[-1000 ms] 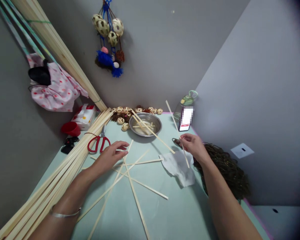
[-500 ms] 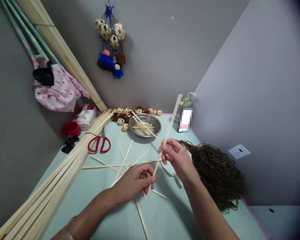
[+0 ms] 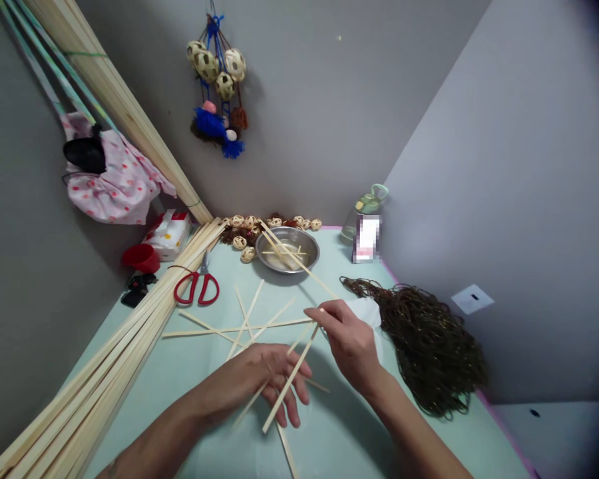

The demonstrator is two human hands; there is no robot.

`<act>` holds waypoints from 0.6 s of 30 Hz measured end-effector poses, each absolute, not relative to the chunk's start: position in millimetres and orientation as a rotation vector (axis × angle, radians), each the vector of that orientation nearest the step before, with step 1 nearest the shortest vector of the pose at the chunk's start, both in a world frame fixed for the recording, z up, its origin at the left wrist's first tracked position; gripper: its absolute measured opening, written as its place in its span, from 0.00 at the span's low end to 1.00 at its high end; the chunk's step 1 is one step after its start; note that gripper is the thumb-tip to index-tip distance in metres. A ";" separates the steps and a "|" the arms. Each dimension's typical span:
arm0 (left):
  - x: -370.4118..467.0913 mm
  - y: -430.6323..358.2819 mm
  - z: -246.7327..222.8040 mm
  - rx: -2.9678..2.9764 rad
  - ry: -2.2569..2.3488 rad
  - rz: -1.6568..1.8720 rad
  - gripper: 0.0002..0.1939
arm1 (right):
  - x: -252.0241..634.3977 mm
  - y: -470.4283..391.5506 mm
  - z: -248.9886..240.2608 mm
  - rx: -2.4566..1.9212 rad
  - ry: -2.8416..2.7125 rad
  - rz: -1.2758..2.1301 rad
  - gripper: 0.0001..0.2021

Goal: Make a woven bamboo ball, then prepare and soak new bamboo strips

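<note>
My right hand (image 3: 348, 338) pinches pale bamboo-like strips (image 3: 292, 376) near their upper end. Two lengths slant down and left from its fingertips, one in front of my left hand (image 3: 274, 372). The other passes at my left palm, partly hidden there. My left hand is open, palm turned up and fingers spread, with some blur. Beneath and beyond it, several flat strips (image 3: 239, 329) lie crossed in a star shape on the pale green tabletop (image 3: 219, 412). White paper or cloth (image 3: 368, 309) shows behind my right hand.
A metal bowl (image 3: 313, 256) holds liquid and strips. Red-handled scissors (image 3: 197, 291) lie beside a long strip bundle (image 3: 144, 319). Small woven balls (image 3: 239, 243) line the back. A dark cord heap (image 3: 429, 346), a phone (image 3: 367, 238) and a green-lidded bottle (image 3: 350, 223) are on the right.
The long strip that rose above my right hand no longer points up; two lengths now slant downward. My left hand has opened from its pinch, and my right hand has moved slightly lower.
</note>
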State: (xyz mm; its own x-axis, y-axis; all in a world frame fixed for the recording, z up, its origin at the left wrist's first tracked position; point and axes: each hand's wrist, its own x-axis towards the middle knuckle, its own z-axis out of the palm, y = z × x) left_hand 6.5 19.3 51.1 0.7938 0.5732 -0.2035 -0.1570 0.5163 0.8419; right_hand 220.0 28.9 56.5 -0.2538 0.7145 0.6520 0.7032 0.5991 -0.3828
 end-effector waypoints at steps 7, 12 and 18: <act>11.1 8.1 46.4 0.936 0.556 0.450 0.15 | 223.9 7.0 70.2 -1.077 -1.704 0.493 0.17; 18.3 -0.8 51.8 1.197 0.630 0.512 0.15 | 217.0 -10.2 81.1 -1.096 -1.391 1.072 0.18; 22.4 -9.9 62.7 1.221 0.741 0.482 0.23 | 216.5 -12.6 80.8 -1.191 -1.304 1.124 0.10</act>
State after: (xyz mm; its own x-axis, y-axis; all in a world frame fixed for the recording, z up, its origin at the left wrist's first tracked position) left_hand 22.4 -9.9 62.7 0.6779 0.6921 -0.2480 0.0542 0.2894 0.9557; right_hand 216.5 -12.6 80.8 -0.0144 0.9965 0.0819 0.0660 0.0826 -0.9944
